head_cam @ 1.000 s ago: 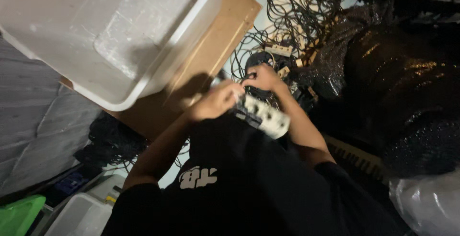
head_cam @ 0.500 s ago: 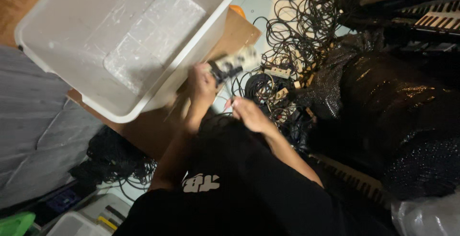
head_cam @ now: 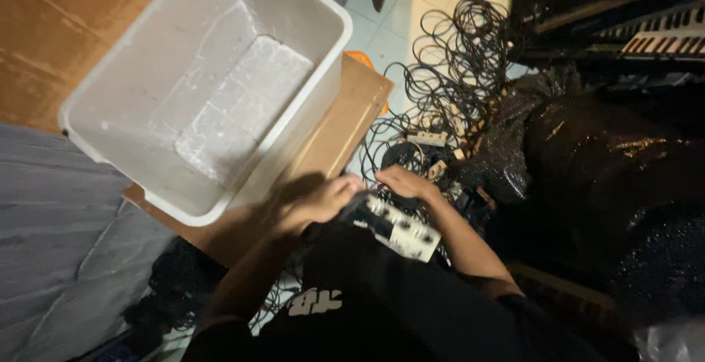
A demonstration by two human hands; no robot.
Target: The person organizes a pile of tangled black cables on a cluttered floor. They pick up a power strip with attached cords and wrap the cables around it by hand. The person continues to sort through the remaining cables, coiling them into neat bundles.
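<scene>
Two bare hands meet over a white power strip (head_cam: 400,231), which lies slanted across the person's lap against the black shirt (head_cam: 382,310), just in front of the brown board (head_cam: 345,123). The left hand (head_cam: 319,204) is curled around the strip's upper end and grasps it. The right hand (head_cam: 404,183) lies over that same end with its fingers bent down. Its palm hides the contact, so I cannot tell whether it grips the strip, pinches a cord there or only rests on it. The work in hand looks like handling this one strip apart from the heap. Just beyond the hands, a tangle of black cables (head_cam: 448,75) spreads over the tiled floor (head_cam: 382,9), with more pale socket blocks (head_cam: 429,139) lying in it. A white plastic tub (head_cam: 323,17) sits tilted on the board to the left, near the left hand, with nothing in it but a glossy bottom. To the right a bulk wrapped in shiny black plastic (head_cam: 602,156) crowds the right forearm, and a keyboard instrument (head_cam: 661,35) stands behind it. By my judgement, any move of the strip calls first for finding its cord. If the cord runs into the tangle, it needs drawing out or gathering, so that lifting the strip does not drag the loops along. The light is dim, and the cord cannot be traced from here.
</scene>
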